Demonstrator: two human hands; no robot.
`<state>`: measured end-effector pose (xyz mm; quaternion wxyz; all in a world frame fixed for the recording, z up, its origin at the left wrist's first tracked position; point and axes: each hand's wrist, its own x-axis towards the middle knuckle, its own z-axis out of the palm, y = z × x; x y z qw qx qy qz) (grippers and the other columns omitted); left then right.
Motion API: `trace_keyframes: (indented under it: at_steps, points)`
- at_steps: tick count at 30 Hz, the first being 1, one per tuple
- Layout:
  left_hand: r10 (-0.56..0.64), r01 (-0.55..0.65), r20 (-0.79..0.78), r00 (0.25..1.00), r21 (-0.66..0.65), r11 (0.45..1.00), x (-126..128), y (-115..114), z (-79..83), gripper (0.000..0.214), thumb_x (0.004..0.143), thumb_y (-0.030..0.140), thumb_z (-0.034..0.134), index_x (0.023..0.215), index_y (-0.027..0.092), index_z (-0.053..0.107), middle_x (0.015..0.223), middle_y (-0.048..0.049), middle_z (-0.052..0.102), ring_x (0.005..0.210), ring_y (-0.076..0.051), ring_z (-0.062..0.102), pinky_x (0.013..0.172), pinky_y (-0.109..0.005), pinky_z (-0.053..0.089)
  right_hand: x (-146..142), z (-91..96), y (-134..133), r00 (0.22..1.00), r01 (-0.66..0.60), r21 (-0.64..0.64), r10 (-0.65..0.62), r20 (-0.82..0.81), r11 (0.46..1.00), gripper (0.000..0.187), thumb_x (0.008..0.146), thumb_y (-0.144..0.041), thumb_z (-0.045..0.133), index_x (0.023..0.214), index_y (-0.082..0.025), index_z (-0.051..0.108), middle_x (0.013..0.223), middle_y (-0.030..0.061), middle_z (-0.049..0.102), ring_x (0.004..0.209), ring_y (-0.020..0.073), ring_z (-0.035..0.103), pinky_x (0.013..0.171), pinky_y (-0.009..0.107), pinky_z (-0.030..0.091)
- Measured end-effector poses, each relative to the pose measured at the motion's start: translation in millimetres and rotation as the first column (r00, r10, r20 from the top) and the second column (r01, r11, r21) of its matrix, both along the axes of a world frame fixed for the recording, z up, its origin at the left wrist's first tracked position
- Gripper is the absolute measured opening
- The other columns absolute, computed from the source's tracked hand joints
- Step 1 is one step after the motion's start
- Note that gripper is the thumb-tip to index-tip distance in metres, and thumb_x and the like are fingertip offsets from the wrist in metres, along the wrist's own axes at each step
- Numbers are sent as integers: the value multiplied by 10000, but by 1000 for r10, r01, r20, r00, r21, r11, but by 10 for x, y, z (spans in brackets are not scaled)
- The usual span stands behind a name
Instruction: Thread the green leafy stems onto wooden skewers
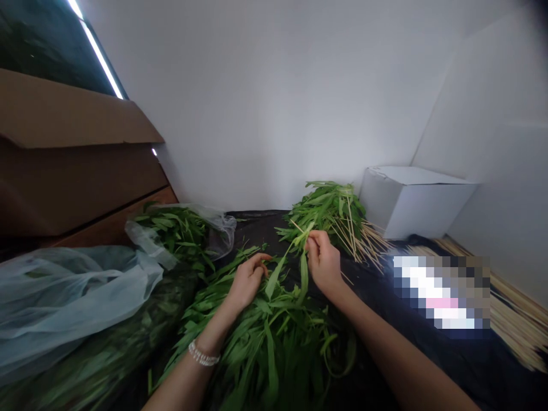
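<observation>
My right hand (325,260) is closed in a pinch around a thin wooden stick (298,226) with long green leaves (303,274) gathered at its upper end. The stick slants, and its lower end shows past the hand. My left hand (250,277), with a beaded bracelet at the wrist, hovers over a loose pile of long green leaves (265,337). Its fingers are loosely bent and apart, with nothing plainly between them. Behind the right hand lies a heap of leafy bunches (327,202) on sticks, their bare ends (368,242) pointing right.
Clear plastic bags (85,291) with more leaves are at the left, below a cardboard box (77,171). A white box (411,200) stands at the back right. Bare sticks (509,314) and a lit, blurred-out screen (440,294) lie at the right on dark sheeting.
</observation>
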<state>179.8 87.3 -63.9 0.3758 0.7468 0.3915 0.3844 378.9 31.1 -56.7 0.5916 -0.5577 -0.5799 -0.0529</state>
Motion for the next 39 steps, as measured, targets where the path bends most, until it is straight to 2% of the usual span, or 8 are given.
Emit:
trace_keyframes:
  at_steps: [9,12,15,20,23,25,33,39]
  points:
    - [72,-72,-209,975,8,997,13,-49,-87,170,666,360,700,728,217,769,570,-28,665,604,-207,598,577,-258,361,-6,-34,31,1000,1,-13,-1,29,1000,189,955,-298,376,972,-205,540,719,-4,617,628,144,585,640,242,421]
    - [76,-76,-113,991,1,997,17,-16,-84,156,658,347,720,702,204,767,572,-27,650,589,-188,580,580,-260,378,-13,-21,20,999,2,-12,-2,36,1000,189,956,-296,377,964,-203,542,720,-2,616,635,144,587,645,239,420]
    - [128,-140,170,977,60,988,-8,33,8,134,663,318,737,701,191,760,725,-46,680,723,-187,602,676,-263,429,-21,-11,10,999,7,-5,-7,42,1000,185,954,-294,384,959,-203,545,718,-1,622,640,143,593,655,237,421]
    - [198,-51,718,668,-221,974,-167,150,218,182,647,309,795,768,198,717,987,-49,721,917,-184,632,821,-289,464,-32,-8,3,999,10,-14,-9,50,1000,179,949,-278,391,952,-199,552,729,4,638,649,144,610,662,234,426]
    - [273,103,834,479,-363,926,-243,207,276,242,595,283,839,761,196,685,910,-20,738,876,-167,658,782,-276,499,-34,-11,3,998,15,-11,-14,53,1000,176,948,-277,397,960,-200,555,749,10,647,661,148,617,661,235,430]
    - [311,138,848,429,-402,905,-251,217,282,278,560,260,863,763,188,687,774,9,726,779,-141,663,750,-261,518,-36,-13,3,998,14,-2,-14,55,1000,172,946,-275,404,967,-201,558,767,14,651,668,149,619,659,236,433]
    - [275,127,752,599,-428,895,-76,100,183,330,505,244,895,781,145,744,730,-22,737,640,-108,657,654,-199,521,-118,-34,-28,960,-113,76,89,265,991,193,962,-226,418,997,-188,604,883,47,670,805,152,626,764,247,451]
    - [285,146,714,640,-477,867,-16,62,149,351,498,241,898,807,143,764,738,-40,754,658,-114,670,682,-198,526,-205,-98,-59,876,-127,25,100,472,992,236,971,-209,410,1034,-170,634,861,65,663,793,157,616,733,248,445]
